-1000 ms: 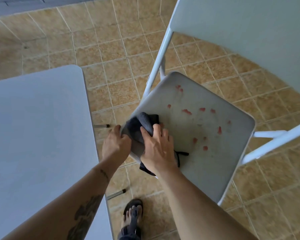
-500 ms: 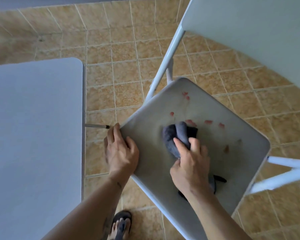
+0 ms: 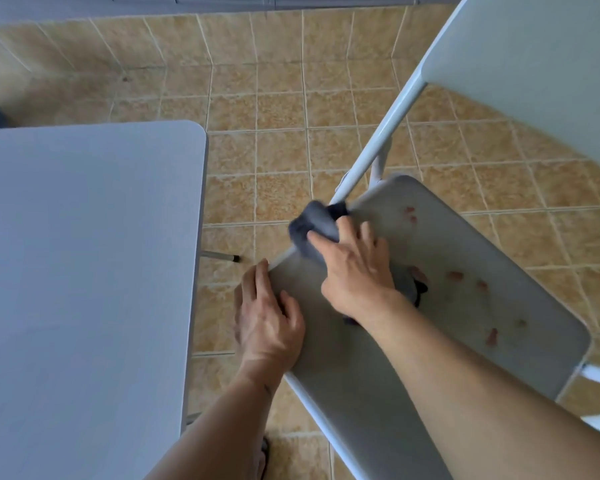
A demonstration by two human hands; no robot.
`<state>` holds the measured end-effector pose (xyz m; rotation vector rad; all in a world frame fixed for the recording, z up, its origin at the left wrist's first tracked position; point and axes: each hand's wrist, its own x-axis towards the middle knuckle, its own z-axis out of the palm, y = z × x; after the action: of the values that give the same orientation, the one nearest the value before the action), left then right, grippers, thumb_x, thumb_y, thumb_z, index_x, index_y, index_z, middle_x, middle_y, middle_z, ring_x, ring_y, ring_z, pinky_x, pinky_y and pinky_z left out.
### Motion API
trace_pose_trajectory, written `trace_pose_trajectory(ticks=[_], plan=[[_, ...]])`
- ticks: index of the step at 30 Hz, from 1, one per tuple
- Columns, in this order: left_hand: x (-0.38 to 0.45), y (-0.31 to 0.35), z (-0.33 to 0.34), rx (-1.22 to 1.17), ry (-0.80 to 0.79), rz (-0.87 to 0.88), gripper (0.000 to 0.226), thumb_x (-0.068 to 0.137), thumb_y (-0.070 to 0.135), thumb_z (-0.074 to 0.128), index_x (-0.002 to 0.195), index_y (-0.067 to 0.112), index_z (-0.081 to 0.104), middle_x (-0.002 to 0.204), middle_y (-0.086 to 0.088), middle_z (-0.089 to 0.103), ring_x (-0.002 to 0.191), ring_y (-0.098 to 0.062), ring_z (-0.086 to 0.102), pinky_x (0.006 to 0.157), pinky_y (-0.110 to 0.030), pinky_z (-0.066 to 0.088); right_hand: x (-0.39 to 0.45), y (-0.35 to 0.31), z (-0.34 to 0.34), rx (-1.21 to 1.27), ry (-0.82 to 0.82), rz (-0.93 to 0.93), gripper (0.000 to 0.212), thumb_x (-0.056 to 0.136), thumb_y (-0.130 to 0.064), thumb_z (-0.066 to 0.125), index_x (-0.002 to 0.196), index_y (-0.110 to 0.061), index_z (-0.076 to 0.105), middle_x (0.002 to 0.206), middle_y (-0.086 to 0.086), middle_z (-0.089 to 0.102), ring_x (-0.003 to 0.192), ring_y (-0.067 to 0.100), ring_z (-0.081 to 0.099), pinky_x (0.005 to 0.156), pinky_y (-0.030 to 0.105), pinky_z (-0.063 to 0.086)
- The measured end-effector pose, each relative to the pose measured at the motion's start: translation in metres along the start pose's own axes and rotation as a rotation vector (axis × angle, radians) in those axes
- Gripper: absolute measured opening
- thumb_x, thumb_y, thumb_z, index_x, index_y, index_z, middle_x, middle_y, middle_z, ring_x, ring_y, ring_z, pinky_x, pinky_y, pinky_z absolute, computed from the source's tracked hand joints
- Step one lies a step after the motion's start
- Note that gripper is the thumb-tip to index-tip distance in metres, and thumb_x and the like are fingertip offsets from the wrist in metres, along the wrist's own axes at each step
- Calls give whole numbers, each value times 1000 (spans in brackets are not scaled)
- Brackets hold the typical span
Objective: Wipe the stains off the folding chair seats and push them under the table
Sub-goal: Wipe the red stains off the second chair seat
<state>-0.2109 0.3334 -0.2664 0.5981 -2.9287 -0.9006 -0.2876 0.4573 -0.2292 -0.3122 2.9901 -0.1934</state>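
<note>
A white folding chair stands to the right of a grey table (image 3: pixel 84 254). Its grey seat (image 3: pixel 465 244) carries several red stains (image 3: pixel 454 275), mostly on the right half. My right hand (image 3: pixel 357 271) presses a dark grey cloth (image 3: pixel 312 223) against the seat's far-left edge, where the cloth hangs slightly over the rim. My left hand (image 3: pixel 267 320) grips the seat's near-left corner, fingers on top. The left part of the seat looks free of stains.
The chair's white backrest (image 3: pixel 534 74) rises at upper right on a white frame tube (image 3: pixel 378 147). A table leg foot (image 3: pixel 234 258) sticks out on the tan tiled floor (image 3: pixel 281 150) between table and chair. A grey wall base runs along the top.
My right hand has swept the cloth from the seat's middle back to its far-left edge. My left hand keeps its hold on the seat corner. Fewer red stains show than a second ago.
</note>
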Motion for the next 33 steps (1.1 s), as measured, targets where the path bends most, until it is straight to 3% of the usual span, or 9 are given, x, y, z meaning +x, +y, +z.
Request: trace_pose_trajectory(ticks=[3, 6, 12, 17, 21, 23, 27, 29, 33], plan=[[0, 2, -1, -8, -7, 2, 61, 87, 27, 48, 146, 17, 36, 145, -3, 43, 126, -27, 44, 102, -40, 38, -14, 4, 2, 42, -21, -130, 71, 74, -14, 60, 137, -41, 43, 126, 3, 37, 102, 31, 37, 81, 44, 35], [1, 1, -1, -4, -14, -14, 61, 85, 33, 41, 144, 17, 36, 143, -3, 43, 124, -29, 45, 100, -44, 40, -21, 13, 5, 92, 28, 103, 74, 75, -13, 59, 140, -42, 43, 126, 1, 38, 105, 30, 38, 86, 42, 35], [0, 1, 0, 26, -3, 3, 62, 83, 36, 39, 142, 17, 35, 138, -9, 44, 121, -34, 44, 98, -48, 40, -90, 22, 14, 171, 145, 545, 72, 69, -11, 61, 138, -32, 51, 130, 8, 43, 102, 35, 40, 80, 43, 32], [-1, 2, -1, 95, -51, 28, 58, 86, 34, 38, 140, 15, 31, 134, -14, 43, 117, -39, 42, 97, -54, 39, -169, 33, 16, 157, 61, 320, 74, 69, -12, 60, 138, -35, 50, 132, 7, 43, 100, 32, 44, 83, 44, 41], [-1, 12, -7, 176, -36, 17, 54, 82, 29, 42, 133, 11, 37, 134, -18, 44, 121, -41, 40, 105, -58, 33, -191, 88, 6, 198, 87, 490, 68, 76, -10, 57, 138, -38, 52, 133, 7, 43, 107, 34, 43, 92, 48, 40], [0, 20, -9, 204, -19, 83, 60, 75, 27, 43, 134, 11, 39, 141, -15, 40, 128, -40, 37, 110, -58, 25, -192, 112, 5, 189, 105, 650, 67, 79, -11, 59, 140, -37, 51, 134, 8, 41, 113, 36, 41, 98, 49, 37], [-16, 40, 0, 192, -82, 430, 68, 74, 28, 46, 140, 11, 46, 148, -14, 42, 132, -37, 39, 115, -57, 21, -182, 130, 0, 209, 66, 894, 71, 78, -15, 62, 142, -38, 45, 135, 8, 35, 118, 36, 36, 99, 47, 31], [-31, 39, 7, 218, -146, 554, 65, 78, 31, 45, 139, 9, 51, 149, -14, 43, 139, -35, 37, 116, -58, 20, -182, 111, -2, 199, 88, 838, 71, 74, -16, 64, 140, -35, 47, 131, 8, 37, 112, 36, 38, 95, 47, 34], [-36, 30, 14, 270, -149, 593, 65, 78, 32, 47, 140, 11, 51, 152, -11, 42, 144, -30, 32, 116, -56, 20, -207, 69, 7, 157, 89, 422, 70, 69, -15, 61, 136, -32, 51, 126, 7, 42, 101, 35, 43, 82, 45, 39]])
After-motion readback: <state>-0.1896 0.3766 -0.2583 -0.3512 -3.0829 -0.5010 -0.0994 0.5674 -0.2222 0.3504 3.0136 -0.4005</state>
